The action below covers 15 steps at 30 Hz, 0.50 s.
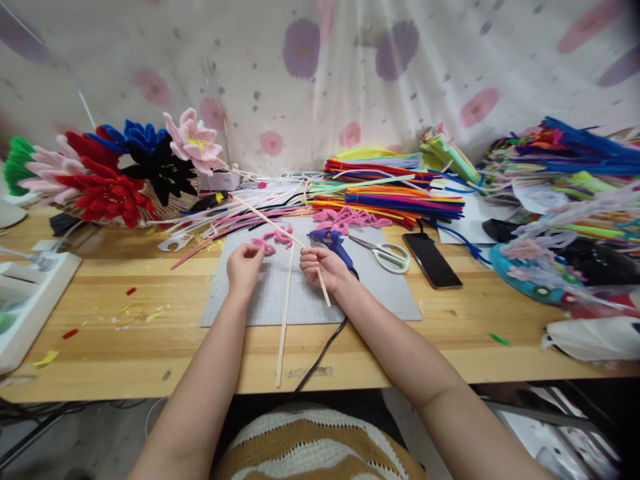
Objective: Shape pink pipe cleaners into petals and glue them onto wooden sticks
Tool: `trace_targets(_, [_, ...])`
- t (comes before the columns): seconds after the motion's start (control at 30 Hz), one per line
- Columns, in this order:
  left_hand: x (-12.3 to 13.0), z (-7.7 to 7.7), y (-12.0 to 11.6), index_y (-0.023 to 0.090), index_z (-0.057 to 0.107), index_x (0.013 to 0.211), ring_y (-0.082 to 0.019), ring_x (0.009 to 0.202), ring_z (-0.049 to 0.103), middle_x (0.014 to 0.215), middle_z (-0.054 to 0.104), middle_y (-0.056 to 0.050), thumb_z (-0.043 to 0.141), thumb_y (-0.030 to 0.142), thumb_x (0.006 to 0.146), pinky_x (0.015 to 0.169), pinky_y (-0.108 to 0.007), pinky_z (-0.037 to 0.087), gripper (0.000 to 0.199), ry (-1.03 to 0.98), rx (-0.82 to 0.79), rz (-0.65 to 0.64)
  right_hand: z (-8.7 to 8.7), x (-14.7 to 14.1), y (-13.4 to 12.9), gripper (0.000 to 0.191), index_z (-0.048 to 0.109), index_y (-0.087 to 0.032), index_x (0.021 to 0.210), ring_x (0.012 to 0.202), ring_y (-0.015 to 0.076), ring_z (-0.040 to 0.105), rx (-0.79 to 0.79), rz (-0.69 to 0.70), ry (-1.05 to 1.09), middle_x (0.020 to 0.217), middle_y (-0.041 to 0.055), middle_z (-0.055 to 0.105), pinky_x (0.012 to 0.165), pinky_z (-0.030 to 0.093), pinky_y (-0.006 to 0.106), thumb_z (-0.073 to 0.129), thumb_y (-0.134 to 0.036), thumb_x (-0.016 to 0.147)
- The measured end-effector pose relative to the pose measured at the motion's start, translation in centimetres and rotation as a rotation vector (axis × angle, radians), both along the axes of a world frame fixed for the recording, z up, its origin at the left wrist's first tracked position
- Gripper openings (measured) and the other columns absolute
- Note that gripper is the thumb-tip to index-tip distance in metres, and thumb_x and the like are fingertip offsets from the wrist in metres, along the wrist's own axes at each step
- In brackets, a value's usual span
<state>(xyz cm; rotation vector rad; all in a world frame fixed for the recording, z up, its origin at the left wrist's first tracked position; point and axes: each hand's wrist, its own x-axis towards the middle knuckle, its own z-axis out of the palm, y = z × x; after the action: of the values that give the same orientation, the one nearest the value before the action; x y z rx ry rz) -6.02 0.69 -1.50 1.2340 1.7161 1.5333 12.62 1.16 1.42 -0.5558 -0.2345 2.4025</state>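
My right hand (325,268) is closed round a cream pipe cleaner (267,219), which slants from upper left down through the fingers and out below them. My left hand (245,270) has its fingers pressed together at the edge of a looped pink pipe cleaner piece (273,240); whether they pinch it is hidden. Between the hands, a second cream pipe cleaner (285,320) lies lengthwise over the grey cutting mat (225,303) and past its front edge. A blue glue gun (336,245) rests just behind my right hand. More pink looped pieces (350,219) lie at the mat's back.
Scissors (385,255) and a phone (433,260) lie to the right. Pipe cleaner bundles (400,200) line the back. Fuzzy flowers (120,190) stand at back left, near a white power strip (37,300). A black cord (325,350) crosses the front edge.
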Motion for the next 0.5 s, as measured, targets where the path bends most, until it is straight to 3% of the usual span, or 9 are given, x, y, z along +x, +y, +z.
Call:
trace_targets(0.1, [-1.2,0.4,0.2,0.015,0.055,0.061,-0.009,0.049,0.048,0.055,0.053,0.002,0.067,0.027,0.058,0.047,-0.022,0.045,0.017,-0.173,0.011,0.138,-0.3,-0.2,0.0,0.02,0.038,-0.016,0.066,0.038,0.0028,0.028,0.087,-0.002,-0.064,0.048,-0.007,0.029,0.037,0.029,0.008,0.031,-0.01,0.084])
trace_targets(0.2, [-2.3,0.7,0.5,0.015,0.051,0.061,-0.007,0.048,0.045,0.055,0.048,0.005,0.064,0.023,0.06,0.045,-0.021,0.046,0.015,-0.331,0.005,0.202,-0.9,-0.6,0.0,0.014,0.044,-0.016,0.068,0.041,0.0041,0.034,0.302,-0.072,-0.24,0.05,-0.006,0.036,0.041,0.033,0.012,0.039,-0.014,0.081])
trace_targets(0.37, [-3.1,1.5,1.2,0.015,0.053,0.065,-0.007,0.046,0.046,0.056,0.048,0.003,0.05,0.02,0.069,0.044,-0.02,0.048,0.007,-0.429,-0.094,0.181,-1.6,-0.7,-0.2,0.011,0.05,-0.019,0.071,0.053,0.009,0.044,0.954,-0.353,-0.867,0.059,-0.0027,0.048,0.053,0.038,0.021,0.048,-0.026,0.079])
trace_targets(0.5, [-3.8,1.6,1.5,0.017,0.046,0.056,-0.006,0.036,0.036,0.044,0.039,0.006,0.045,0.024,0.074,0.038,-0.019,0.041,0.02,-0.288,-0.125,0.147,-1.7,-0.5,-0.8,0.014,0.056,-0.02,0.077,0.072,0.0148,0.052,1.453,-0.439,-1.3,0.075,0.0028,0.059,0.067,0.037,0.027,0.044,-0.024,0.082])
